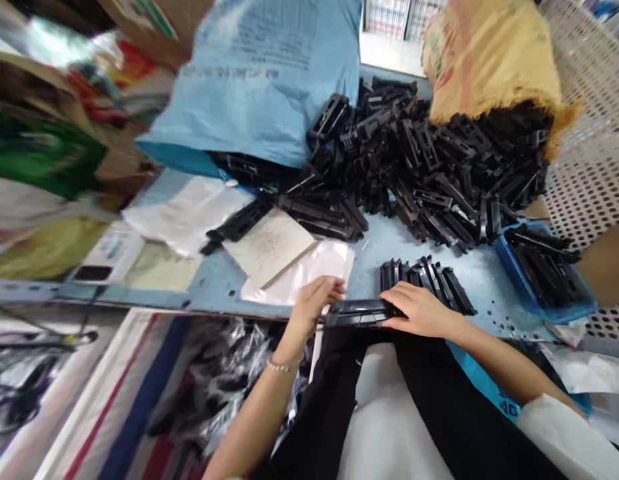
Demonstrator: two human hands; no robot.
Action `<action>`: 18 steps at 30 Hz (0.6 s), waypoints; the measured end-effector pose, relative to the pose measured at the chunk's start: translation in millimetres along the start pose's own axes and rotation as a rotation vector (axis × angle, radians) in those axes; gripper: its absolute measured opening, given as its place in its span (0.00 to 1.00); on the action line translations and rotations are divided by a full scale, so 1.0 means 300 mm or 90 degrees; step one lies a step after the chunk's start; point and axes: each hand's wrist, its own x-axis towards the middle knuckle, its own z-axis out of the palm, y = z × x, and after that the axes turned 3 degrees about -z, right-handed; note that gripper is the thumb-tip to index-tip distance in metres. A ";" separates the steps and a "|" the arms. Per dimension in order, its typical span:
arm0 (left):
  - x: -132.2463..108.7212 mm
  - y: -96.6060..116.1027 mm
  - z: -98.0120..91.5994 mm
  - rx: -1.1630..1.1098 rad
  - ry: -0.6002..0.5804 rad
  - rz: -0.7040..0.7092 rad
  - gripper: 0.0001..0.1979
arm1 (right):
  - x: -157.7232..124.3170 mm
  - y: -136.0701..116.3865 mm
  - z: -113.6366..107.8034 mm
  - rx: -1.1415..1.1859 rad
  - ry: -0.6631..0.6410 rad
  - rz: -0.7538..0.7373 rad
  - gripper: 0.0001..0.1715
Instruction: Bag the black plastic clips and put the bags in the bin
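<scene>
R hand (pixel 419 310) atop blk part (pixel 359 312)

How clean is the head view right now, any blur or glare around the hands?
Head view: picture's left edge smeared by motion blur; left hand, right hand and the long black plastic strip between them fairly sharp; soft glare on the clear plastic bag; heap of black plastic parts dark, low detail.

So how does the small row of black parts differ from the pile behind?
The row is small, parts side by side; the pile is far larger and jumbled. The row lies by the right hand; the pile reaches the tan sack. Both hold black plastic parts.
</scene>
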 end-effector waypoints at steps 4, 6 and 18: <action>0.059 -0.037 0.007 0.195 0.156 0.105 0.16 | 0.069 0.014 0.063 0.295 0.107 0.147 0.34; 0.093 -0.055 -0.009 0.208 0.110 0.115 0.15 | 0.108 0.014 0.093 0.466 0.119 0.201 0.39; 0.183 -0.088 -0.108 0.006 -0.080 -0.067 0.21 | 0.369 -0.048 0.188 1.079 0.201 0.195 0.28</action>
